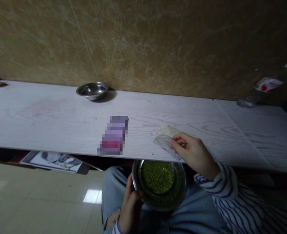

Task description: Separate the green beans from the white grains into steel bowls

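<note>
There was 1 left hand (131, 205) plus 1 right hand (195, 152), so 2. Bowls were also 2: 1 small bowl (95, 97), 1 large bowl (180, 195). Had 1 thin sheet (165, 140), 1 bottle (268, 84), 1 table (48, 120), 2 striped sleeves (233, 198). Green beans (157, 177) were too many and tiny to count.

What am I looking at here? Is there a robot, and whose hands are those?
No robot here, just a person! The one picture comes from a camera on their head, looking forward and down. The left hand holds a big metal bowl of tiny green pieces over the lap. The right hand pinches a thin, pale patterned sheet on the table. Also on the table are a small metal bowl, a blurred-out purple thing and a clear bottle.
</note>
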Action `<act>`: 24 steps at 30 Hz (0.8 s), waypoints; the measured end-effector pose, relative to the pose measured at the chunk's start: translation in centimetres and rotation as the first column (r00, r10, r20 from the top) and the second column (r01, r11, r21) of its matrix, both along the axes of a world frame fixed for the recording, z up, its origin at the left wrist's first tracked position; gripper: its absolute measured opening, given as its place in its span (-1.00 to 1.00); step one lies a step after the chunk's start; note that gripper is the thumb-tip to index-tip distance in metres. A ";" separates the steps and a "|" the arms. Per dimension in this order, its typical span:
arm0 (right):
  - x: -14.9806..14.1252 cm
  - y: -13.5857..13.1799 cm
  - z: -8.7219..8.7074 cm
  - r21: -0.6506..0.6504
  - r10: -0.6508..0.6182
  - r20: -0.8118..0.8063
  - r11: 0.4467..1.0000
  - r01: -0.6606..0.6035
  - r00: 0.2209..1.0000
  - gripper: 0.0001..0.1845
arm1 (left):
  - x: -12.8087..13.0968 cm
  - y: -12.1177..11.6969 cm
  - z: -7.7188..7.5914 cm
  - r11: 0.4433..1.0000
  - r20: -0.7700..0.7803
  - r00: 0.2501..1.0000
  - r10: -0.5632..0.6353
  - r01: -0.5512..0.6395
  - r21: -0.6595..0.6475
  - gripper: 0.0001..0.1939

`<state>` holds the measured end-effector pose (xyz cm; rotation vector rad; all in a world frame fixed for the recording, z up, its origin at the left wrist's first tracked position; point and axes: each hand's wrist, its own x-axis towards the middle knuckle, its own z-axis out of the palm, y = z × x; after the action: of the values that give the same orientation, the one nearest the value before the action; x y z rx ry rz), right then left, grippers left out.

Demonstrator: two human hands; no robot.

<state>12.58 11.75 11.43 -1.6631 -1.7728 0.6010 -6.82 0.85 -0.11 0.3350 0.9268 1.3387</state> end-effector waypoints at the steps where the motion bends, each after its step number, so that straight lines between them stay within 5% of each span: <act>1: 0.0 0.0 0.0 -0.001 -0.002 -0.001 1.000 0.002 1.000 -0.84 | -0.1 0.0 -0.1 1.000 -0.005 1.000 -0.001 0.001 0.004 -0.39; 24: 0.0 0.0 -0.2 -0.008 -0.015 -0.006 1.000 0.015 1.000 -0.83 | -0.4 0.0 -0.1 0.999 0.023 0.999 0.034 -0.034 0.007 -0.37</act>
<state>12.59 11.71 11.23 -1.6770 -1.7543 0.6069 -7.25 0.86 -0.19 0.3102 0.9117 1.3752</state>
